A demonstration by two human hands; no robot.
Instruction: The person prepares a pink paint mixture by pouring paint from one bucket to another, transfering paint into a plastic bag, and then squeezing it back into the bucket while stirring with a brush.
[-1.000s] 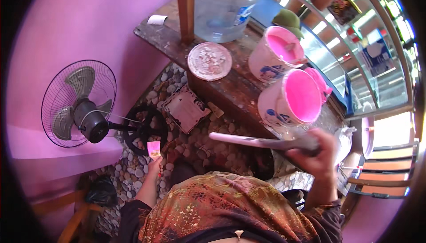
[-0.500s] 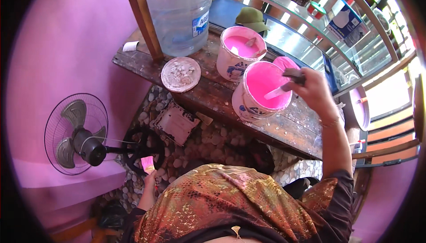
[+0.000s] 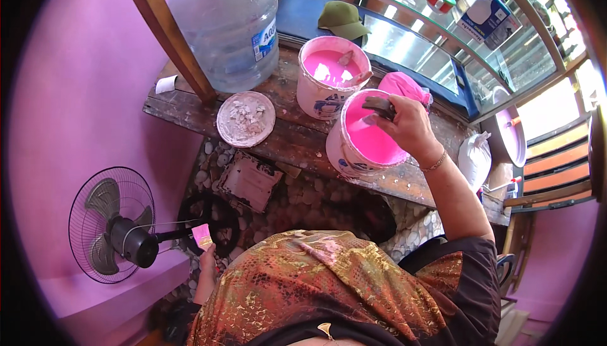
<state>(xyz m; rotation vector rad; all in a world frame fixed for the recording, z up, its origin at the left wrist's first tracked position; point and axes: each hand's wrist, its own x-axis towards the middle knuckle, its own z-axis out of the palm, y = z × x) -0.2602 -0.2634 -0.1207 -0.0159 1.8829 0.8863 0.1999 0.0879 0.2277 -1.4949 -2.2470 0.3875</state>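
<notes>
My right hand is closed around a dark-handled tool over the nearer white paint bucket. The tool's lower end is hard to make out against the pink paint. Low on the left, my left hand grips a paintbrush with pink bristles pointing up. A second paint bucket stands just behind the first, also holding pink paint, with a stick-like piece at its rim. A round, paint-crusted lid lies left of the buckets on the wooden bench.
A large water jug stands by a wooden post. Behind the buckets are a green cap, a pink bundle and a glass cabinet. A fan stands left, and a stained board lies on pebbles.
My right hand has moved left with the dark-handled tool, farther over the nearer bucket. The paintbrush stays in my left hand. The whole view has shifted somewhat.
</notes>
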